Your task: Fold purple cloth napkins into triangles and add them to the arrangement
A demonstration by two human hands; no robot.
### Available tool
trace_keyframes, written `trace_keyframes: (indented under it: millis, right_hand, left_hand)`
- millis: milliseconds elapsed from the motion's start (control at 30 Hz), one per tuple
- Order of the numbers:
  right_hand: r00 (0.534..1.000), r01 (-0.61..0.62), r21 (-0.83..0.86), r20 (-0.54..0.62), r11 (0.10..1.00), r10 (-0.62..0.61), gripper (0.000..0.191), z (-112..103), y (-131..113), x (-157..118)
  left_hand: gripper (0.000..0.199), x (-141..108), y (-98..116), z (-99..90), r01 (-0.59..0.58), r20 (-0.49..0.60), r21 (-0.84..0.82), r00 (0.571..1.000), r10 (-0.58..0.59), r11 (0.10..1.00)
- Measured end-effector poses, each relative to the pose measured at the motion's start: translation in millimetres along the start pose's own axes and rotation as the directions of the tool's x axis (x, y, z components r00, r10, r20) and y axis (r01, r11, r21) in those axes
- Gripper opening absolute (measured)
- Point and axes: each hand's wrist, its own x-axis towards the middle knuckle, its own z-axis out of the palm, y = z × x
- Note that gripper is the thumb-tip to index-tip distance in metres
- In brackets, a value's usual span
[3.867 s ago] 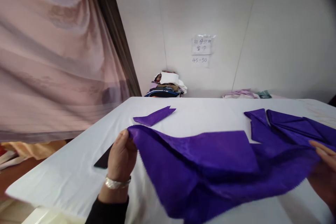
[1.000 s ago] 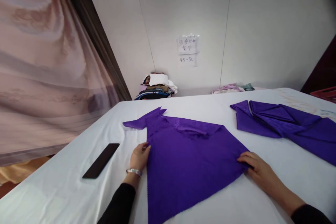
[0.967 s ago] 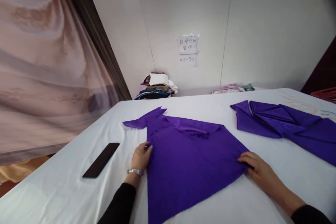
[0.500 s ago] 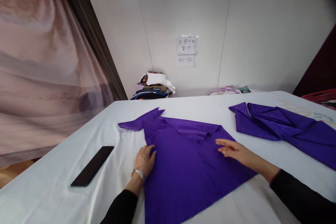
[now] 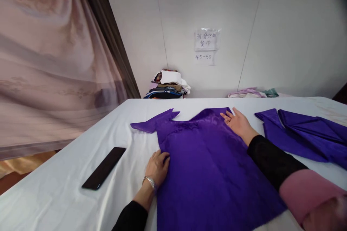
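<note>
A large purple cloth (image 5: 200, 166) lies on the white-covered table, its upper left part bunched into pointed folds. My left hand (image 5: 157, 168), with a silver bracelet at the wrist, rests at the cloth's left edge with fingers curled; what lies between thumb and fingers is hidden. Over the cloth's upper right corner, my right hand (image 5: 236, 121) has its fingers spread, touching or just above the raised edge. To the right, a second purple cloth (image 5: 303, 133) lies folded and crumpled.
A dark phone-like slab (image 5: 103, 168) lies on the white table (image 5: 114, 202) at left. Behind the table sit a pile of folded clothes (image 5: 169, 85) and more fabric (image 5: 248, 93). Paper signs (image 5: 207, 39) hang on the wall, and a pink curtain (image 5: 48, 61) hangs at left.
My right hand has moved up and away to the cloth's far right corner. The flap folded down there now lies further out, its far edge raised. The view has shifted left.
</note>
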Motion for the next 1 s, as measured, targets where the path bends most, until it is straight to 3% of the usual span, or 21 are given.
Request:
trace_keyframes:
  millis: [100, 200, 333, 433, 533, 600, 733, 833, 933, 1000]
  right_hand:
    - [0.997, 0.058, -0.051, -0.044, 0.997, -0.06, 0.038, -4, 0, 1]
    - [0.996, 0.06, -0.313, 0.077, 0.948, -0.038, 0.043, -3, 20, -29]
    - [0.951, 0.141, -0.691, 0.294, 0.709, 0.097, 0.033, 9, 53, -101]
    - [0.833, 0.376, -0.793, 0.516, 0.48, 0.2, 0.038, 21, 67, -163]
    - [0.608, 0.662, -0.696, 0.716, 0.277, 0.344, 0.053, 32, 74, -208]
    - [0.526, 0.766, -0.62, 0.756, 0.168, 0.39, 0.053, 37, 82, -223]
    - [0.56, 0.824, -0.562, 0.785, -0.075, 0.266, 0.046, 39, 108, -230]
    - [0.557, 0.827, -0.529, 0.817, -0.19, 0.149, 0.046, 37, 127, -227]
    - [0.559, 0.825, -0.539, 0.824, -0.171, 0.097, 0.041, 36, 131, -221]
    - [0.596, 0.803, -0.595, 0.8, -0.04, 0.067, 0.042, 35, 123, -217]
  left_hand:
    - [0.021, 0, -2, -1.0, -0.006, -0.002, -0.028, 1.0, 0.006, 1.0]
    - [0.02, -1, -3, -1.8, -0.012, -0.007, -0.058, 1.0, 0.012, 0.998]
    - [0.02, -1, -6, -1.6, 0.015, -0.029, -0.132, 0.999, -0.019, 0.991]
    - [0.022, 1, -9, -2.0, 0.063, -0.035, -0.227, 0.997, -0.073, 0.972]
    - [0.024, 2, -11, -3.8, 0.133, -0.015, -0.356, 0.989, -0.148, 0.925]
    - [0.025, 3, -12, -5.4, 0.188, 0.001, -0.438, 0.978, -0.208, 0.879]
    - [0.031, 3, -13, -7.3, 0.236, 0.011, -0.503, 0.964, -0.267, 0.832]
    - [0.035, 3, -14, -7.6, 0.235, 0.006, -0.521, 0.963, -0.271, 0.82]
    - [0.036, 1, -14, -8.7, 0.228, 0.002, -0.542, 0.963, -0.271, 0.808]
    - [0.037, -2, -12, -10.4, 0.222, 0.01, -0.557, 0.965, -0.261, 0.8]
